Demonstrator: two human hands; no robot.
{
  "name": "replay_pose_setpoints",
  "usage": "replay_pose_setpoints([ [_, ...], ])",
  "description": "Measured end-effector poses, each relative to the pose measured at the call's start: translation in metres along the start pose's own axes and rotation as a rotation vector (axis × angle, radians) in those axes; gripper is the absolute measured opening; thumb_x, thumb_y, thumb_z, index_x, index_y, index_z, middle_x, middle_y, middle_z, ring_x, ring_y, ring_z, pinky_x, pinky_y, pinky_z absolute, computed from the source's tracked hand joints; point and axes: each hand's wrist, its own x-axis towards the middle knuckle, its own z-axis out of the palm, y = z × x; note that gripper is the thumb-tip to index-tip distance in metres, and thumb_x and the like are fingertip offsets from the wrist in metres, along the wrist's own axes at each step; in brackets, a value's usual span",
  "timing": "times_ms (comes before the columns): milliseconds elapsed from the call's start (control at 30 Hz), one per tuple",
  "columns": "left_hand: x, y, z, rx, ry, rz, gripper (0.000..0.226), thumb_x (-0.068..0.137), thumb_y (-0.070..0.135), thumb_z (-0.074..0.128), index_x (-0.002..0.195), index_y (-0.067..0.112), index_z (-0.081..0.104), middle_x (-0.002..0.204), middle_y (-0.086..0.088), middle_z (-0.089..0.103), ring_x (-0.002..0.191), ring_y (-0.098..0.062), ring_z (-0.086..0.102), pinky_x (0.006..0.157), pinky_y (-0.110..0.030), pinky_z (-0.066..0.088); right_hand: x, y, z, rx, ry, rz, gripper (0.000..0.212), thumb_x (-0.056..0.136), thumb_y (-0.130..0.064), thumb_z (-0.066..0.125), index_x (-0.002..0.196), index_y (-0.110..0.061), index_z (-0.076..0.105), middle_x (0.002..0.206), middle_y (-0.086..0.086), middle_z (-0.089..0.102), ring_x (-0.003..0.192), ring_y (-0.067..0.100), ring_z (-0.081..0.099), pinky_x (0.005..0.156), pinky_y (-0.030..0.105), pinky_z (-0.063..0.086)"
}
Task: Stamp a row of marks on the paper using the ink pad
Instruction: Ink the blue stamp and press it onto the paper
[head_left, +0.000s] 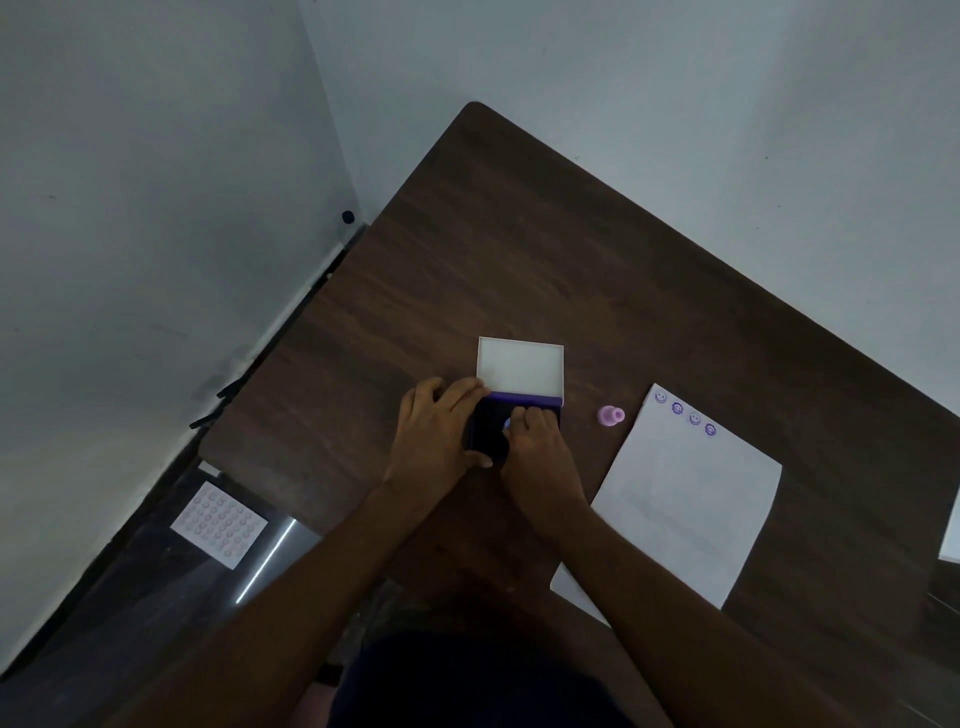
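Observation:
An open ink pad with a dark purple base and a raised white lid sits on the dark wooden table. My left hand grips the pad's left side. My right hand is closed on a small stamp pressed down onto the pad; only a pale bit of the stamp shows. To the right lies a white paper with a row of several purple smiley marks along its top edge. A pink stamp cap lies between pad and paper.
A second white sheet pokes in at the right edge. Below the table's left edge, a sheet full of stamped marks lies on the floor. White walls meet in a corner behind the table.

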Motion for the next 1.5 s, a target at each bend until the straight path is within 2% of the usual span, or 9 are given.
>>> replay_pose_setpoints([
  [567, -0.005, 0.005, -0.005, 0.112, 0.011, 0.011, 0.093, 0.045, 0.054, 0.084, 0.128, 0.027, 0.052, 0.131, 0.003, 0.057, 0.122, -0.031, 0.046, 0.100, -0.048, 0.037, -0.008, -0.003, 0.000, 0.011, 0.045, 0.007, 0.051, 0.082, -0.013, 0.065, 0.128, -0.004, 0.046, 0.129, 0.018, 0.052, 0.119, 0.031, 0.047, 0.101, 0.041, 0.043],
  [700, -0.003, 0.006, -0.005, 0.137, 0.017, 0.014, 0.095, 0.043, 0.053, 0.086, 0.128, 0.025, 0.053, 0.131, 0.001, 0.057, 0.120, -0.030, 0.045, 0.097, -0.048, 0.038, -0.010, -0.002, -0.006, 0.096, 0.100, 0.029, 0.033, 0.086, -0.011, 0.059, 0.118, -0.005, 0.053, 0.121, 0.017, 0.056, 0.112, 0.029, 0.050, 0.098, 0.039, 0.043],
  [867, -0.005, 0.015, -0.011, 0.131, -0.027, 0.005, 0.099, 0.049, 0.054, 0.085, 0.136, 0.023, 0.046, 0.141, -0.001, 0.048, 0.125, -0.029, 0.041, 0.100, -0.050, 0.037, -0.035, 0.009, -0.019, 0.536, 0.377, 0.363, 0.014, 0.088, -0.029, 0.058, 0.096, -0.018, 0.063, 0.093, 0.001, 0.067, 0.079, 0.005, 0.055, 0.073, 0.015, 0.044],
  [967, -0.009, 0.020, -0.021, 0.102, -0.057, -0.042, 0.104, 0.054, 0.059, 0.082, 0.142, 0.028, 0.037, 0.145, -0.002, 0.044, 0.128, -0.030, 0.041, 0.101, -0.051, 0.036, -0.056, 0.026, -0.028, 0.707, 0.456, 0.535, 0.016, 0.084, -0.034, 0.066, 0.094, -0.022, 0.068, 0.085, -0.008, 0.069, 0.072, 0.002, 0.057, 0.073, 0.010, 0.044],
  [1133, -0.008, 0.054, -0.029, 0.048, 0.014, 0.142, 0.058, 0.081, 0.061, 0.054, 0.128, 0.027, 0.057, 0.127, 0.000, 0.059, 0.115, -0.024, 0.051, 0.095, -0.043, 0.039, -0.086, 0.073, -0.050, 0.842, 0.549, 0.745, 0.018, 0.078, -0.035, 0.073, 0.089, -0.021, 0.072, 0.071, -0.011, 0.068, 0.060, 0.006, 0.062, 0.062, 0.021, 0.054],
  [1233, -0.005, 0.092, -0.017, -0.066, 0.027, 0.269, 0.031, 0.089, 0.033, 0.061, 0.115, 0.017, 0.067, 0.113, -0.006, 0.068, 0.105, -0.026, 0.061, 0.093, -0.034, 0.039, -0.100, 0.098, -0.057, 0.869, 0.623, 0.804, 0.021, 0.077, -0.035, 0.074, 0.092, -0.020, 0.071, 0.076, -0.007, 0.071, 0.061, 0.009, 0.063, 0.060, 0.020, 0.055],
  [1333, 0.005, 0.136, -0.003, -0.183, -0.053, 0.336, 0.029, 0.084, 0.012, 0.069, 0.112, 0.017, 0.069, 0.110, -0.005, 0.069, 0.105, -0.023, 0.062, 0.094, -0.030, 0.037, -0.106, 0.121, -0.060, 0.862, 0.720, 0.866, 0.020, 0.076, -0.035, 0.074, 0.089, -0.021, 0.070, 0.076, -0.012, 0.068, 0.063, 0.005, 0.063, 0.055, 0.007, 0.048],
  [1400, 0.017, 0.164, 0.010, -0.177, -0.152, 0.393, 0.028, 0.091, 0.026, 0.057, 0.118, 0.028, 0.064, 0.117, 0.006, 0.063, 0.110, -0.010, 0.055, 0.096, -0.019, 0.033, -0.107, 0.137, -0.062, 0.865, 0.784, 0.872, 0.017, 0.077, -0.034, 0.075, 0.085, -0.020, 0.070, 0.075, -0.012, 0.068, 0.064, 0.005, 0.064, 0.055, 0.005, 0.047],
  [1500, 0.039, 0.200, 0.033, -0.152, -0.225, 0.244, 0.036, 0.092, 0.039, 0.053, 0.126, 0.027, 0.060, 0.132, 0.005, 0.059, 0.122, -0.011, 0.052, 0.104, -0.021, 0.028, -0.102, 0.159, -0.064, 0.866, 0.816, 0.863, 0.016, 0.078, -0.034, 0.074, 0.081, -0.019, 0.068, 0.073, -0.011, 0.068, 0.061, 0.009, 0.064, 0.053, 0.011, 0.050],
])
